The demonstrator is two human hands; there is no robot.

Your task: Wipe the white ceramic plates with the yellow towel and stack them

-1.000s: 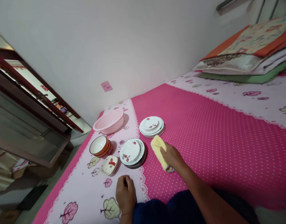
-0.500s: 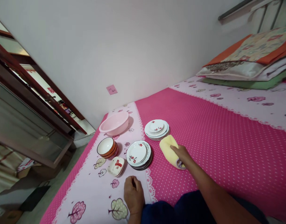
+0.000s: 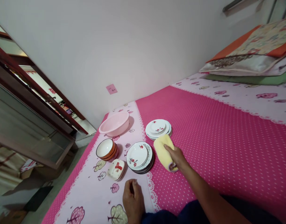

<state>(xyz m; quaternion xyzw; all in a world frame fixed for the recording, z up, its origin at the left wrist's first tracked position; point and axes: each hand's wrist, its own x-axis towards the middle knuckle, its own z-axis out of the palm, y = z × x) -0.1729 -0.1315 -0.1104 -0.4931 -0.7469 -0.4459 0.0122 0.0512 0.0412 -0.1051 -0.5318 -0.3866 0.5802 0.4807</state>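
Note:
My right hand (image 3: 175, 155) grips a folded yellow cloth (image 3: 163, 152) just right of the plates. Close to its left edge lies a stack of white plates with red flowers and dark-rimmed plates underneath (image 3: 137, 155). Behind the cloth stands a second stack of white floral plates (image 3: 156, 126). My left hand (image 3: 133, 199) rests loosely curled on the bed, below the plates, and nothing shows in its fingers. Nearest to it is a squarish white dish with a red pattern (image 3: 116, 169). Several orange-brown bowls with white insides (image 3: 105, 148) are stacked to the left.
A pink basin (image 3: 114, 123) sits against the wall. Pillows and folded bedding (image 3: 247, 63) are piled at the far right. The bed is covered by a pink and white bedspread (image 3: 215, 140). Beyond the bed's left edge are the floor and a glass-panelled door (image 3: 26, 118).
My right hand and the yellow cloth have moved slightly left, nearer the front plate stack. My left hand stays curled in nearly the same place.

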